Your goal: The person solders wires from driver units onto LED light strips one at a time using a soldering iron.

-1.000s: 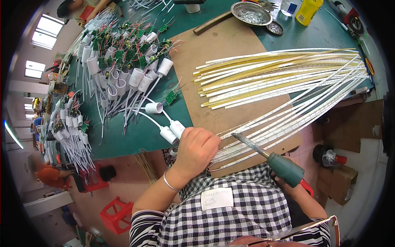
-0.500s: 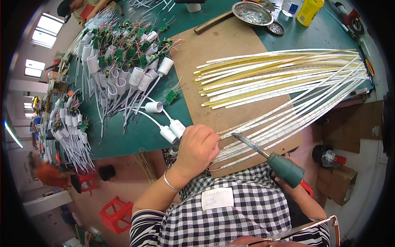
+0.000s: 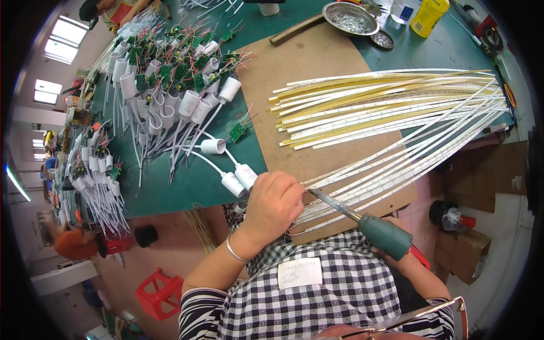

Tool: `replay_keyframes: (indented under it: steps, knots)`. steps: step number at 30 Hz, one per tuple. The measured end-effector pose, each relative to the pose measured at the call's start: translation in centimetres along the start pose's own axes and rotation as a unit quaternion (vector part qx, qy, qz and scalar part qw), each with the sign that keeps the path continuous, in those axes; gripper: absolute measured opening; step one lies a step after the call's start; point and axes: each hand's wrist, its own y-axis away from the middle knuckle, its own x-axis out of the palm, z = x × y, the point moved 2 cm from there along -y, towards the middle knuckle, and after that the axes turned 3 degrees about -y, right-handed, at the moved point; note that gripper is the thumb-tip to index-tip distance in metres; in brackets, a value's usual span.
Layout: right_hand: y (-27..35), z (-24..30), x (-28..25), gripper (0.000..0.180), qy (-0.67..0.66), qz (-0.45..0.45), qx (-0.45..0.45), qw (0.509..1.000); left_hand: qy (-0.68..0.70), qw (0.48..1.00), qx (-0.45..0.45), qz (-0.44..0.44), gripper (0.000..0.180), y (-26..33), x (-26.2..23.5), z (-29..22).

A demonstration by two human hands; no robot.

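Note:
My right hand [image 3: 403, 262] is wrapped round the green handle of a soldering iron [image 3: 386, 235], largely hidden behind it. The iron's dark tip meets the end of a white LED strip [image 3: 343, 177], close to my left fingertips. My left hand [image 3: 275, 205] is closed in a pinch at the strip ends, its back toward me; whatever the fingers grip is hidden. Several white strips fan out from there to the right. Just left of that hand lie two white cylindrical lamp caps [image 3: 245, 175] with white leads.
A brown board [image 3: 351, 62] lies on the green table [image 3: 243, 34], bearing more white and yellow strips [image 3: 340, 113]. Lamp caps with green circuit boards [image 3: 190, 105] are heaped left. Behind stand a metal dish [image 3: 350, 18] and a yellow bottle [image 3: 429, 18]. A red stool [image 3: 158, 294] stands below.
The soldering iron has moved left and slightly down, bringing its tip to the strip end by my left fingers. My left hand has barely shifted.

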Motion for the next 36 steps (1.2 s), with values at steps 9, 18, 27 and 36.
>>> replay_keyframes:
  steps: [9, 18, 27, 36]
  knots:
    - [0.0, 0.1, -0.3, 0.054, 0.003, 0.020, -0.019, 1.000, -0.008, 1.000, 0.003, 0.018, 0.025, 0.3, 0.1, 0.2]
    - [1.1, -0.5, -0.4, 0.062, -0.113, -0.015, 0.101, 0.988, -0.003, 1.000, 0.001, 0.003, 0.026, 0.0, 0.0, 0.1]
    - [1.5, -0.4, -0.5, 0.062, -0.150, -0.030, 0.130, 0.980, -0.003, 1.000, 0.005, 0.000, 0.026, 0.0, 0.0, 0.0]
    - [2.3, -1.7, -0.2, 0.060, -0.143, -0.033, 0.077, 0.986, -0.005, 1.000, 0.002, 0.009, 0.025, 0.0, -0.2, -0.1]
